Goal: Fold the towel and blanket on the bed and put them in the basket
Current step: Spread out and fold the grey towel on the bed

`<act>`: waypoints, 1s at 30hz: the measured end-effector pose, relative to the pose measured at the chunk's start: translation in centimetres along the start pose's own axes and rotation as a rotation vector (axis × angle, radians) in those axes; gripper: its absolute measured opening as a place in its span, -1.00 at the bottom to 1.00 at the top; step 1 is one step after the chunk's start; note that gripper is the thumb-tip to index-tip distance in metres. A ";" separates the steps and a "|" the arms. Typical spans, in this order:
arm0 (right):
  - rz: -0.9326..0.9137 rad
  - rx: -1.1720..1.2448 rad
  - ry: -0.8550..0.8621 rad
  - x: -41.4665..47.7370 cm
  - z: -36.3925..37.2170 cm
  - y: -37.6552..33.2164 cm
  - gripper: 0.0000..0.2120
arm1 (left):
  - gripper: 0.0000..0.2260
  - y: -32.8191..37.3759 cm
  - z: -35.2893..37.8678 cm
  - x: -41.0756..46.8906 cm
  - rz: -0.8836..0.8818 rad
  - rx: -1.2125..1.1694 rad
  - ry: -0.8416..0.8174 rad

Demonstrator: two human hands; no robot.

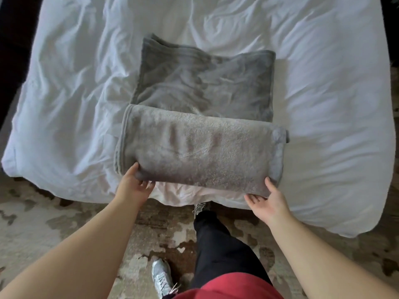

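On bed [323,104], blanket [194,147] lengthwise left-right.

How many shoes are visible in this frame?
2. One grey sneaker on the rug at bottom centre; the other shoe by the bed, partly hidden by the trouser leg.
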State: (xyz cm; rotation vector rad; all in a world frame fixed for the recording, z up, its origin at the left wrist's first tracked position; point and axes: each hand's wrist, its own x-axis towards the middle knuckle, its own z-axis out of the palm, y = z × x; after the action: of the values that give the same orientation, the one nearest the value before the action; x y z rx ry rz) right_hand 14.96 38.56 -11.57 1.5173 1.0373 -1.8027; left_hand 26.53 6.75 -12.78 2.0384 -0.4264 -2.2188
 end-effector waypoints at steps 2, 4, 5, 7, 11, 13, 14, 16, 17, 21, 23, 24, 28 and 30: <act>-0.031 -0.011 -0.016 -0.9 0.7 -0.2 -0.68 | -0.69 0.5 0.5 -0.9 0.001 -0.009 -0.014; -0.067 -0.040 -0.019 -2.1 1.4 -0.4 -0.80 | -0.70 1.1 0.8 -2.1 0.028 -0.006 -0.043; -0.086 -0.047 -0.016 -2.8 1.6 -0.5 -0.84 | -0.69 1.4 0.8 -2.8 0.048 -0.003 -0.055; -0.131 -0.050 -0.027 -4.5 2.0 -0.6 -0.89 | -0.67 1.9 0.4 -4.2 0.093 0.006 -0.084; -0.231 -0.042 -0.084 -8.4 1.1 0.0 -0.86 | -0.68 2.1 -1.8 -7.2 0.150 0.021 -0.129; -0.252 -0.044 -0.101 -10.3 -0.4 0.9 -0.89 | -0.69 1.9 -3.7 -8.7 0.160 0.017 -0.135; -0.255 -0.044 -0.104 -11.0 -1.4 1.6 -0.89 | -0.70 1.7 -4.8 -9.4 0.162 0.020 -0.129; -0.246 -0.035 -0.104 -12.2 -3.6 3.3 -0.86 | -0.73 1.2 -7.1 -10.7 0.170 0.038 -0.116; -0.238 -0.030 -0.104 -12.7 -4.7 4.2 -0.86 | -0.74 0.9 -8.2 -11.2 0.174 0.052 -0.116; -0.205 -0.030 -0.094 -13.4 -8.3 7.4 -0.88 | -0.74 -0.1 -11.8 -12.3 0.180 0.102 -0.127; -0.197 -0.006 -0.096 -13.5 -9.4 8.4 -0.87 | -0.73 -0.5 -12.8 -12.6 0.177 0.114 -0.115; -0.194 0.007 -0.099 -13.5 -9.7 8.8 -0.87 | -0.72 -0.6 -13.2 -12.6 0.177 0.111 -0.113; -0.188 0.038 -0.098 -12.8 -9.1 8.5 -0.85 | -0.78 -0.2 -13.0 -12.3 0.154 0.073 -0.111; -0.192 0.047 -0.093 -12.5 -7.4 7.2 -0.85 | -0.85 0.5 -11.8 -12.1 0.131 0.025 -0.113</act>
State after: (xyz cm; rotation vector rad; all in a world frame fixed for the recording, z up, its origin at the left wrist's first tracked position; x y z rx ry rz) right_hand 27.39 40.03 -1.26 1.3853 1.1353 -2.0220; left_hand 39.30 7.73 -1.82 1.8445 -0.5835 -2.2674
